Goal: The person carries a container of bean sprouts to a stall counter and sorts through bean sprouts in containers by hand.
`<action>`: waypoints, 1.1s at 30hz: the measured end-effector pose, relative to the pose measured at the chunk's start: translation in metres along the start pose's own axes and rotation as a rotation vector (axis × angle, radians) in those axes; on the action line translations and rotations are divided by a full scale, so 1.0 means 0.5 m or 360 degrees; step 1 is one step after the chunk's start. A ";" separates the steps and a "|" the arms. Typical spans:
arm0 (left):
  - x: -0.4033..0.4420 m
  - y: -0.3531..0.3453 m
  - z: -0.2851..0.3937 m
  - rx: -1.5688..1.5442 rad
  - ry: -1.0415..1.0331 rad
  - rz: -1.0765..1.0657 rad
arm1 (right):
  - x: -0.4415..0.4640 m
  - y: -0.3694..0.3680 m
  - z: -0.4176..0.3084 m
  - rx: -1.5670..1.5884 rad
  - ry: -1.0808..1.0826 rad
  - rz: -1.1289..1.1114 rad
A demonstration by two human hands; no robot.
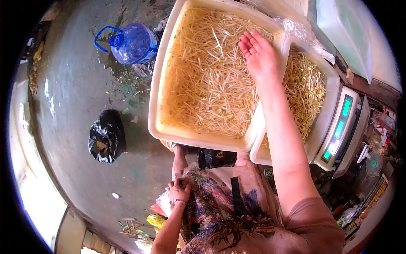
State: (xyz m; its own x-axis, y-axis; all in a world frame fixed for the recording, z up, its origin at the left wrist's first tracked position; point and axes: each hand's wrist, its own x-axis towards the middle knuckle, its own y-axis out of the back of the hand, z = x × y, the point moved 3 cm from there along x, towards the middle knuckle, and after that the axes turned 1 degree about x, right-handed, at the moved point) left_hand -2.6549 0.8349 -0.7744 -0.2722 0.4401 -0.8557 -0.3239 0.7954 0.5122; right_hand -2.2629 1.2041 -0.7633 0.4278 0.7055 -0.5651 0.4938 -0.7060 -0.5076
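A large white tub (157, 101) holds bean sprouts (207, 80) in yellowish water. My right hand (259, 55) hangs palm up over its right side, fingers apart and slightly curled, with nothing in it. Under my right forearm stands a smaller white tub (332, 91) of yellow-headed sprouts (306, 89), touching the large one. My left hand (179, 191) rests on the patterned cloth over my lap, its fingers bent against something dark that I cannot make out.
A blue plastic jug (133, 43) lies on the floor left of the large tub. Below it sits a black plastic bag (107, 135). A scale (338, 129) with green displays stands right of the small tub. Clear plastic wrap (302, 34) lies behind the tubs.
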 end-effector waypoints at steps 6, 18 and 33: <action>-0.002 0.001 0.006 0.0022 0.0015 0.0014 | 0.008 -0.001 0.012 -0.0027 -0.0028 0.0028; -0.003 0.008 0.012 0.0026 0.0027 0.0011 | 0.057 -0.004 0.025 0.0002 -0.0136 0.0104; 0.005 -0.010 -0.001 0.0019 0.0030 -0.0021 | 0.055 -0.031 0.017 -0.0252 -0.0265 -0.0017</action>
State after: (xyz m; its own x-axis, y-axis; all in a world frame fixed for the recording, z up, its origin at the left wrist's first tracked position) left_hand -2.6544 0.8317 -0.7789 -0.2850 0.4216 -0.8608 -0.3167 0.8062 0.4997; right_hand -2.2654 1.2342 -0.7766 0.2974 0.6834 -0.6667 0.6160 -0.6709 -0.4129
